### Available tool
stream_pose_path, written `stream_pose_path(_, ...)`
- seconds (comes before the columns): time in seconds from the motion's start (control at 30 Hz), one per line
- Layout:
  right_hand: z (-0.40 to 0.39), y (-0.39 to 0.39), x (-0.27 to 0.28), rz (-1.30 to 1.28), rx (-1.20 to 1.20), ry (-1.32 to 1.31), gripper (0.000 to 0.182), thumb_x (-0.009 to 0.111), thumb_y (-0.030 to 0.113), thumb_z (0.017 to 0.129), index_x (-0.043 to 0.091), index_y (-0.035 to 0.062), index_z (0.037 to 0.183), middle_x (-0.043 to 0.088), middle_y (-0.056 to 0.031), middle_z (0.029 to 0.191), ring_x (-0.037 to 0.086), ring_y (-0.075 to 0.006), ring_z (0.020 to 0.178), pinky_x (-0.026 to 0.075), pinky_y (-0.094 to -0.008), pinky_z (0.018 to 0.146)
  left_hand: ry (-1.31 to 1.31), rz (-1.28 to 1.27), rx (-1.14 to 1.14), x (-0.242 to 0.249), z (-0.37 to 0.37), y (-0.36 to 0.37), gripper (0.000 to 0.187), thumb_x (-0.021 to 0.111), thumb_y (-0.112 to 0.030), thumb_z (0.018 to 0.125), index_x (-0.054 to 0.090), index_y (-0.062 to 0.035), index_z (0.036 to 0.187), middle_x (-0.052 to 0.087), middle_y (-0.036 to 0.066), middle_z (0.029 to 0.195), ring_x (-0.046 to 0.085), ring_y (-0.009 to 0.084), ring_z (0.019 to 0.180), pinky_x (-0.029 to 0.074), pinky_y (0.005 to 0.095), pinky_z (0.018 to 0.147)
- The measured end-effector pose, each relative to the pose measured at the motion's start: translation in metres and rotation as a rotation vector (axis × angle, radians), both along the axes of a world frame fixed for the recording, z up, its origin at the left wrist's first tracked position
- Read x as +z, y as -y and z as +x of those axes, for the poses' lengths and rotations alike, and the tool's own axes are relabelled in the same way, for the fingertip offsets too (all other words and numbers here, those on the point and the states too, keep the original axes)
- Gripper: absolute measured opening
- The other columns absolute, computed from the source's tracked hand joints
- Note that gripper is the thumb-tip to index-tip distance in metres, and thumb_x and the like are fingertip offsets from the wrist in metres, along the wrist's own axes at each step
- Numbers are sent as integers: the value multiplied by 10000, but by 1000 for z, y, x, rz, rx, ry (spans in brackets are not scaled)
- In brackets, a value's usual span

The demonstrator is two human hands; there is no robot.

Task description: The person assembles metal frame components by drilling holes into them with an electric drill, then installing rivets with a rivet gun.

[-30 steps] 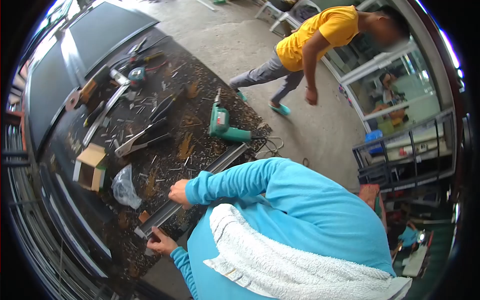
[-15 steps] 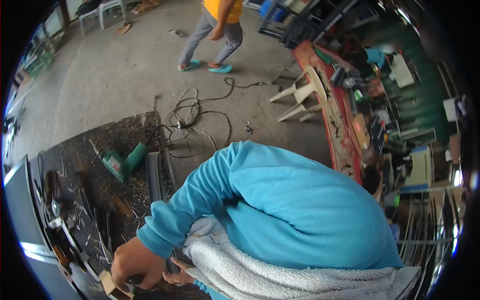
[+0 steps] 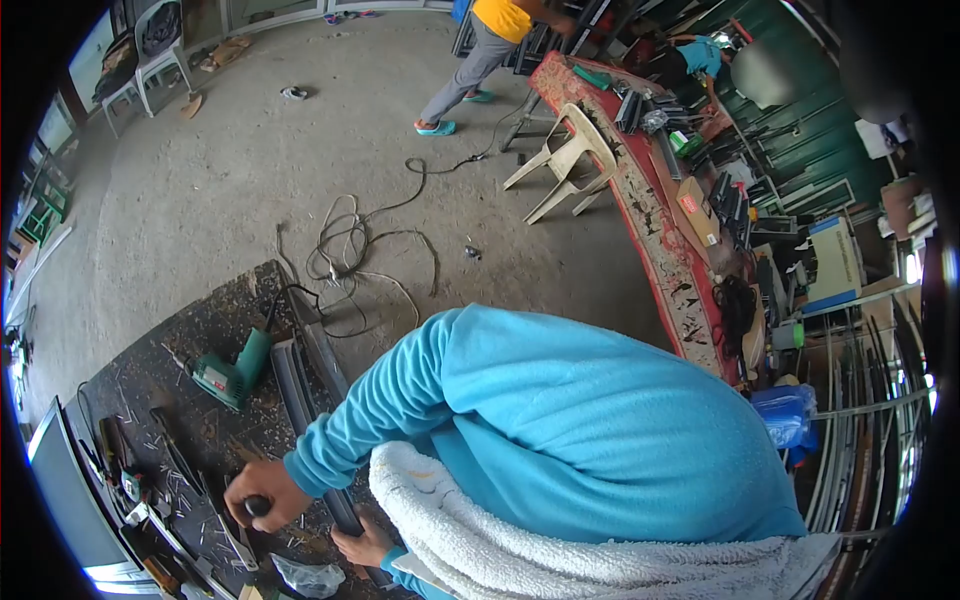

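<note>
My right hand [image 3: 268,487] wrapped around black tool handle [image 3: 258,506]. Left hand [image 3: 364,546] against long metal channel [image 3: 293,385], grip unclear. Channel along desk's [image 3: 225,318] right side, beside drill [image 3: 228,378]. Probably stiff, light, slick; best held by its sides.

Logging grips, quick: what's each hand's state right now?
Left hand: against the metal bar; grip can't be told.
Right hand: closed, holding a dark-handled tool.
</note>
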State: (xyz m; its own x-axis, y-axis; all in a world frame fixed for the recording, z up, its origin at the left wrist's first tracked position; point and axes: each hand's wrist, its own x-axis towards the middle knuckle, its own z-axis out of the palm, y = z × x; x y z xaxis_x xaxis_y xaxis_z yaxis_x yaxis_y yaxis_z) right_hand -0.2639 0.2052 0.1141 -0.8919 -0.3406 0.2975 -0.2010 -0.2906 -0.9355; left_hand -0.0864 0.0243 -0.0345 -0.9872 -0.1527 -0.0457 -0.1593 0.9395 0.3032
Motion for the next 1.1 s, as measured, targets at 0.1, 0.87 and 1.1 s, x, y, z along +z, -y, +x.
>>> stream_pose_path(0.1, 10, 13, -18, 1, 2, -22, 104, 649, 83, 717, 620, 42, 808, 626, -92, 754, 632, -242, 724, 494, -354, 659, 5, 27, -12, -3, 1, 4, 683, 689, -587, 751, 591, -22, 1122, 655, 182, 1019, 599, 417, 951, 448, 522, 780)
stream_pose_path(0.87, -24, 15, 30, 139, 336, -385, 374, 604, 305, 959, 584, 163, 1305, 641, -144, 1177, 617, -294, 1006, 492, -443, 844, -95, 36, -170, -36, -39, -23, 618, 744, -538, 699, 612, -63, 1072, 651, 169, 995, 599, 404, 946, 461, 508, 774)
stream_pose_path(1.1, -44, 21, 102, -72, 170, -663, 451, 521, 423, 980, 606, 54, 1224, 651, -162, 1119, 619, -337, 977, 492, -423, 829, -71, 43, -199, -35, -51, -40, 602, 742, -530, 707, 616, -71, 1075, 650, 168, 1010, 597, 397, 964, 464, 500, 786)
